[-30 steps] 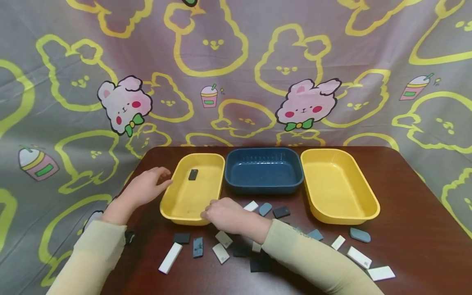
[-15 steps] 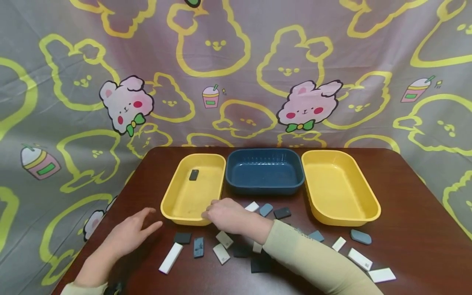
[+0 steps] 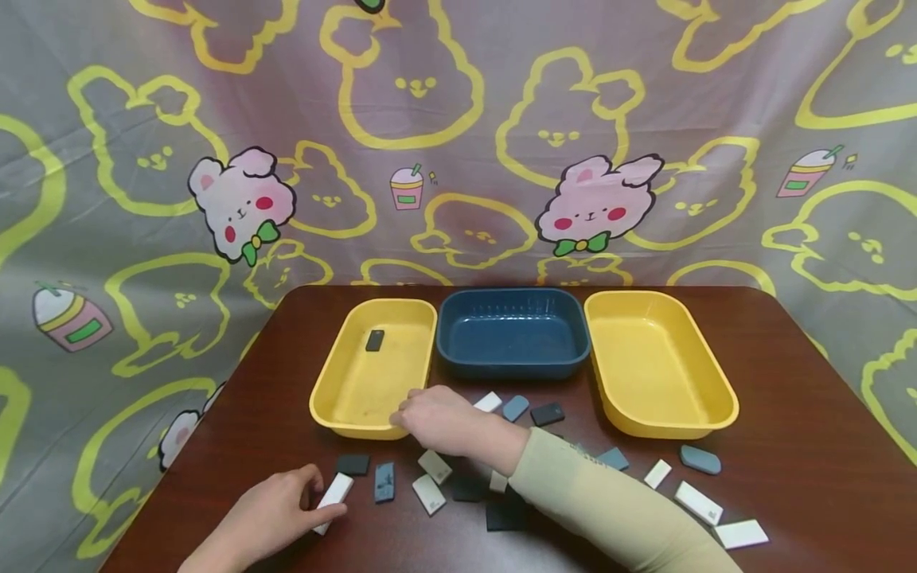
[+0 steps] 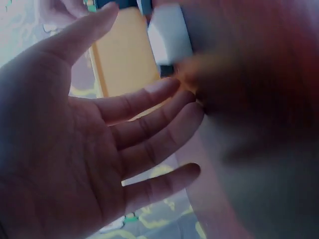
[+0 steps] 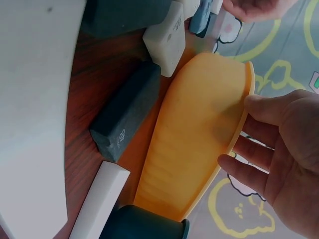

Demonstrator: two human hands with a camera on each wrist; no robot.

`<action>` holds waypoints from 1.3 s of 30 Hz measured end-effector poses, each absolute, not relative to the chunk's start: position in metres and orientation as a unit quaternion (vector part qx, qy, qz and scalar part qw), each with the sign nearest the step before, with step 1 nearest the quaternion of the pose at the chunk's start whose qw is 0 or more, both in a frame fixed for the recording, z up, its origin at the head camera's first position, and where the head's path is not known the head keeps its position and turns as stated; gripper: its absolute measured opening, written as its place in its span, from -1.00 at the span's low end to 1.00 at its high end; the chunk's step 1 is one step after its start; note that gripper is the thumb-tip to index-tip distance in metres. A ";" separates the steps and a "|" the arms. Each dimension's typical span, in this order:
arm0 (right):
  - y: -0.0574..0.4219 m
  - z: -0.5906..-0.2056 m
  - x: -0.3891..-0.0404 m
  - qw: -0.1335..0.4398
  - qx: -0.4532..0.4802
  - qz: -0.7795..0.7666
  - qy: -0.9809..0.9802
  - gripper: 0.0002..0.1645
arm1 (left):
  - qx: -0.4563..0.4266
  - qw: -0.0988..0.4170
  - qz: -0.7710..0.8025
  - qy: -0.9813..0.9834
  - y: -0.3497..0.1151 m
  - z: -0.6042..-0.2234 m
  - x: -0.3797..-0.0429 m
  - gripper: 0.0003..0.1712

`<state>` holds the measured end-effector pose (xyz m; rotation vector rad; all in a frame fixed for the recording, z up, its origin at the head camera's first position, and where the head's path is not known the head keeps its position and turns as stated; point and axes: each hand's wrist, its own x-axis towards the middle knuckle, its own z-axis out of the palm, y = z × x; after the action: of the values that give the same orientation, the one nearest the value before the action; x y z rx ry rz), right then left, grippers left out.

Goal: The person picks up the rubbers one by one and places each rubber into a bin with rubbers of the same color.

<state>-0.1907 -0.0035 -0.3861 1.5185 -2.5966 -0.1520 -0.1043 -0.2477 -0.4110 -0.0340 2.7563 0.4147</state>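
Note:
My left hand (image 3: pixel 268 509) is at a long white block (image 3: pixel 334 497) on the table, its thumb in front of the block and its forefinger beside it. In the left wrist view the fingers (image 4: pixel 164 144) are spread and loosely bent, with a white block (image 4: pixel 169 37) beyond them. My right hand (image 3: pixel 440 418) holds the near right rim of the left yellow tray (image 3: pixel 320 398); in the right wrist view its thumb and fingers are at the rim (image 5: pixel 249 84). One small black block (image 3: pixel 375 341) lies in that tray.
A blue tray (image 3: pixel 513 369) and another yellow tray (image 3: pixel 662 430) stand to the right. Several white, grey, blue and black blocks lie in front of the trays, including a dark block (image 3: pixel 353 465), a blue block (image 3: pixel 384 482) and a white block (image 3: pixel 741 534). A patterned curtain (image 3: pixel 480 159) hangs behind.
My left hand has come down from beside the left yellow tray, toward me, to the long white block. My right hand has stayed at the tray's rim.

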 end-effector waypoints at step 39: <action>-0.004 -0.386 -0.192 0.044 0.503 -0.034 -0.862 -0.71 | 0.010 0.120 0.105 0.987 -0.259 -0.397 -0.097 -0.71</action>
<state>-0.1919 -0.0035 -0.3857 1.5379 -2.6366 -0.1040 -0.0973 -0.2589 -0.3971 0.0280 2.8838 0.3080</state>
